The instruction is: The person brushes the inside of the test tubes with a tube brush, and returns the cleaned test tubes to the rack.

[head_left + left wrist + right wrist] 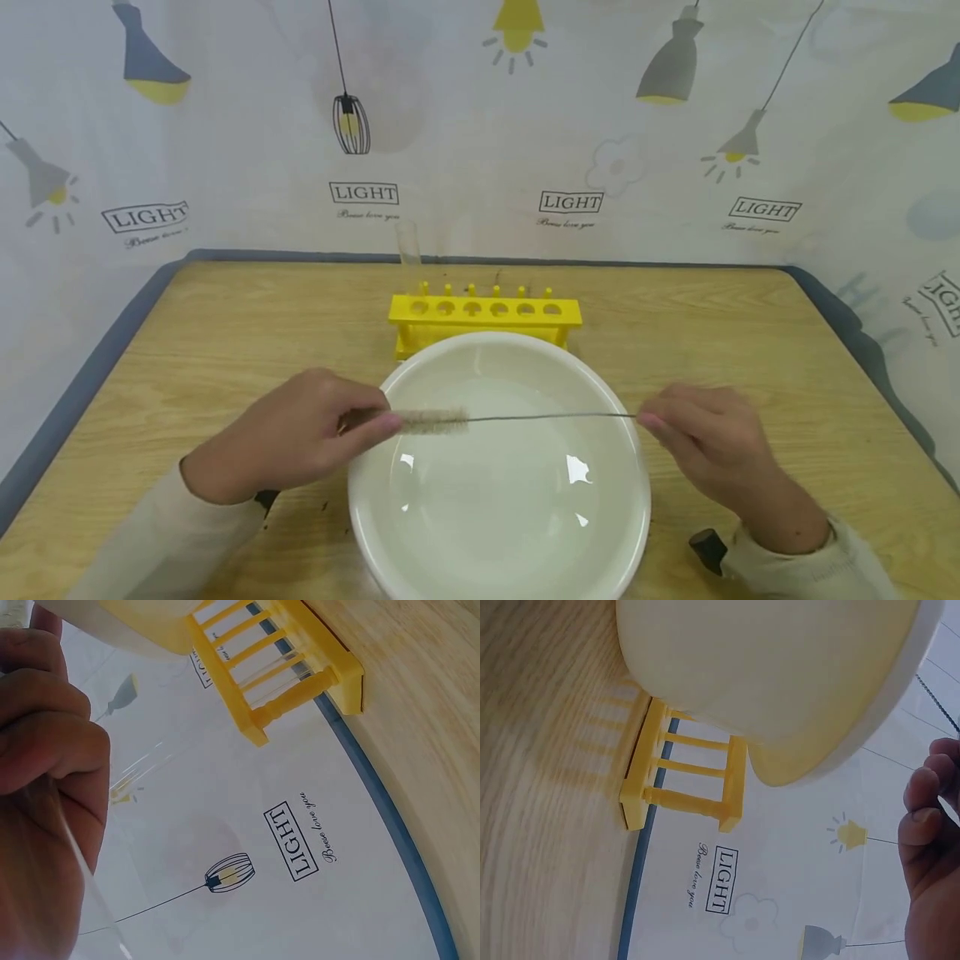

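Note:
A test tube brush (435, 421) lies level above the white basin (637, 508), its tan bristles at the left and its thin wire stem running right. My right hand (712, 442) pinches the end of the wire over the basin's right rim. The left hand (315, 429) is curled at the bristle end, over the left rim. In the left wrist view a clear test tube (82, 874) runs out from under its curled fingers. The tube's mouth is hidden by the hand, so I cannot tell how far the bristles reach inside.
Behind the basin stands a yellow test tube rack (486, 312), with another clear tube (408, 243) upright at its left end. Bright reflections show inside the basin. The wooden table (247, 321) ends at a lamp-patterned wall covering (465, 150).

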A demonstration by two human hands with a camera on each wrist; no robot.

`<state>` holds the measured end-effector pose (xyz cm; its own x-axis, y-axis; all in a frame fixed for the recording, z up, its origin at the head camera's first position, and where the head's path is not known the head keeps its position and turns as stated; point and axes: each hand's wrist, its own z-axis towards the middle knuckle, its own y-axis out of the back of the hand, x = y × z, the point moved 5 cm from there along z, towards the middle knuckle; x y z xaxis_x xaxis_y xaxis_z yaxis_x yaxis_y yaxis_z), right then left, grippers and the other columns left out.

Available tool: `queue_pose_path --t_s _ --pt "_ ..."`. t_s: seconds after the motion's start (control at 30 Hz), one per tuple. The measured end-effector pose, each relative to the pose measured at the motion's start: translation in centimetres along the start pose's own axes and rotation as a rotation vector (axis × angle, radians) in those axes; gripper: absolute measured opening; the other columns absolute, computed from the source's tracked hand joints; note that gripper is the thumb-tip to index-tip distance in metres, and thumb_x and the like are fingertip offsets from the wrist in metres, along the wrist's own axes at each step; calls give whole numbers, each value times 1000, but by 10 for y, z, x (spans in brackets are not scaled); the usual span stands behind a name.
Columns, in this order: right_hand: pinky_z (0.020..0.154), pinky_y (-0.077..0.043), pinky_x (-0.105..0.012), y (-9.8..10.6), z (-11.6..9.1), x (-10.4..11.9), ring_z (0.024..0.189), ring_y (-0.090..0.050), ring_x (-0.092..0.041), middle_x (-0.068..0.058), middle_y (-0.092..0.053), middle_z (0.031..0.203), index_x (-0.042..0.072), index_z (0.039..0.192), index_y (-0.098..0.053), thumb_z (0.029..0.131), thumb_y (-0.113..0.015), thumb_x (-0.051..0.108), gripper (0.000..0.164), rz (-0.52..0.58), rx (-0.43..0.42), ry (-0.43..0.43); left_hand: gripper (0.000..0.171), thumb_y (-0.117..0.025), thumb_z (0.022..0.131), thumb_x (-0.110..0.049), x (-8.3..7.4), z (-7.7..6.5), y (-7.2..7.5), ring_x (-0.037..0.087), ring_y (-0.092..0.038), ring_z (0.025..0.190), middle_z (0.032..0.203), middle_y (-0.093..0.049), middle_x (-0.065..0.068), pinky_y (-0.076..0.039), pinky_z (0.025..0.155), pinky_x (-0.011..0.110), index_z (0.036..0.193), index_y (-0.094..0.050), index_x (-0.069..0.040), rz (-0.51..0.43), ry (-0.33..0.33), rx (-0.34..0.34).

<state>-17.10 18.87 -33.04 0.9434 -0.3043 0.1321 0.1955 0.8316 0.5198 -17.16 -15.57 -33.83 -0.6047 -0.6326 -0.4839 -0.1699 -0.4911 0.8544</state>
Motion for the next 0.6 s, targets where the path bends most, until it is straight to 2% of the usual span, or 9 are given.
queue_pose_path --t_s 0.2,0.43,0.6 --pt "47 -32 -8 -4 1 1 52 -38 -1 3 -50 60 0 71 -66 104 -54 24 43 32 9 -7 29 -61 100 -34 -1 1 -1 -9 -34 50 57 -37 -23 -36 48 16 71 -59 -31 8 -4 11" --pt "48 -30 -6 -6 -1 -1 52 -37 1 5 -48 60 2 73 -66 104 -54 25 41 51 32 -51 31 -60 100 -35 -2 3 -2 -9 -34 50 56 -36 -22 -35 48 16 70 -57 -30 12 -1 16" --pt "51 -32 -5 -9 -6 -2 54 -39 2 8 -49 62 6 77 -68 105 -52 28 39 30 82 -101 32 -59 101 -38 -2 3 -6 -8 -32 48 55 -33 -23 -35 47 16 70 -57 -31 8 15 43"
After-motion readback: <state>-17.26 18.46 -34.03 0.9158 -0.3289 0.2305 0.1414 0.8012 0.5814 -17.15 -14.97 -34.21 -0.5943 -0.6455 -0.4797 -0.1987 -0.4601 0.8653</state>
